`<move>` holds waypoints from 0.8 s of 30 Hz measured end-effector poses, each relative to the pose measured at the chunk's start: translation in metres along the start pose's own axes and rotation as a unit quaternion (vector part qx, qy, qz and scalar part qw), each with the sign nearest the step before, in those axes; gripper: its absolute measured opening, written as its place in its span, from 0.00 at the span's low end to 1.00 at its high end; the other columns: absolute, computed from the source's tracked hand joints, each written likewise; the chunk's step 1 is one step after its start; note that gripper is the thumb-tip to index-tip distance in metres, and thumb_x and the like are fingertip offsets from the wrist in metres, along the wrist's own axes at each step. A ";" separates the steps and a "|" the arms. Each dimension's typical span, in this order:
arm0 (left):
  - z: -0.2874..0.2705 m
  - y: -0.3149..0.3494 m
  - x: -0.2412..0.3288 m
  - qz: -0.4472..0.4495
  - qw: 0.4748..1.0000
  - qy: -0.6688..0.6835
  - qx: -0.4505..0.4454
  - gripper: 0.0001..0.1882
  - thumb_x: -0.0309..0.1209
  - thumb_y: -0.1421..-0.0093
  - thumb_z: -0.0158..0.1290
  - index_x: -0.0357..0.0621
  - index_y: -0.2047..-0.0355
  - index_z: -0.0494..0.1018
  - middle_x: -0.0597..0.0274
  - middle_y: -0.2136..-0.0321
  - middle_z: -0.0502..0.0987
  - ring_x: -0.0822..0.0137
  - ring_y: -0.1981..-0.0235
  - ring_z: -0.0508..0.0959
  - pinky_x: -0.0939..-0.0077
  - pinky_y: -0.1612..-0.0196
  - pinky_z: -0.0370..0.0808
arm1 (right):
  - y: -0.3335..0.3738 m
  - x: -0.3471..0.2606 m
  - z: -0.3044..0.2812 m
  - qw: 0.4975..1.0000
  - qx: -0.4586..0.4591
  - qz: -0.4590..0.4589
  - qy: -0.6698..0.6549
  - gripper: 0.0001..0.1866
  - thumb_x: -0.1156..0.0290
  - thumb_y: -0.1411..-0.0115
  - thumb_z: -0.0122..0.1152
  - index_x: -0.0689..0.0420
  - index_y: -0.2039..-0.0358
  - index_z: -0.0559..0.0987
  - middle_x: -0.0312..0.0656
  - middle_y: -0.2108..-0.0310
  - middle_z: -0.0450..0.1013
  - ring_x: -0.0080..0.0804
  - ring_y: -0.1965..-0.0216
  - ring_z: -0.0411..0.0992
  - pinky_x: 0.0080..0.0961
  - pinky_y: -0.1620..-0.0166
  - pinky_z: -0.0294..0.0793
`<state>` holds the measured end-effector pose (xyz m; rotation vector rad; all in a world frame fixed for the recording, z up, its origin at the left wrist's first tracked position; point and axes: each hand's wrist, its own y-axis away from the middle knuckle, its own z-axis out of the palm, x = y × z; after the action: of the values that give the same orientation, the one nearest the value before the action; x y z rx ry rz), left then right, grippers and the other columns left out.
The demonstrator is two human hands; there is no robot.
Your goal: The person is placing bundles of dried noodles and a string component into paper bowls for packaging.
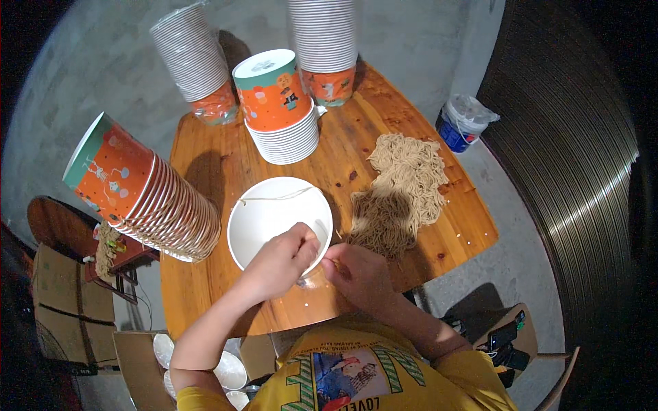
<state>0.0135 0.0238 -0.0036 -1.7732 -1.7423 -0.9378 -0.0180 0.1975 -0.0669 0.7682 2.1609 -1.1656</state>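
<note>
A white paper bucket (257, 219) stands open side up near the table's front edge. Across its far rim runs a thin beige cord (288, 195). My left hand (284, 257) is closed at the bucket's near right rim, its fingertips inside the mouth; what they grip is hidden. Just right of the rim, my right hand (363, 275) is pinched closed, with a short bit of beige cord showing at its fingertips. A pile of beige cord (408, 181) lies on the table beyond my right hand, its near part in shadow.
On the left leans a stack of orange printed buckets (116, 175) wound with cord. An upside-down bucket stack (277, 103) stands mid-table. Two wrapped stacks, a left one (188, 51) and a right one (323, 41), stand behind. A blue-and-white pail (460, 123) sits beyond the wooden table (343, 168).
</note>
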 end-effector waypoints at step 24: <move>-0.009 -0.005 0.007 -0.087 0.926 0.365 -0.049 0.14 0.24 0.42 0.50 0.39 0.55 0.65 0.67 0.68 0.74 0.79 0.69 0.69 0.84 0.64 0.67 | -0.036 0.010 -0.008 0.962 -0.103 0.154 -0.200 0.03 0.71 0.42 0.57 0.56 0.70 0.73 0.23 0.86 0.54 0.11 0.82 0.53 0.15 0.78 0.54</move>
<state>0.0067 0.0219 0.0070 -1.0928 -1.3745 -1.5370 -0.0521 0.1903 -0.0511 0.6782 1.7204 -0.8348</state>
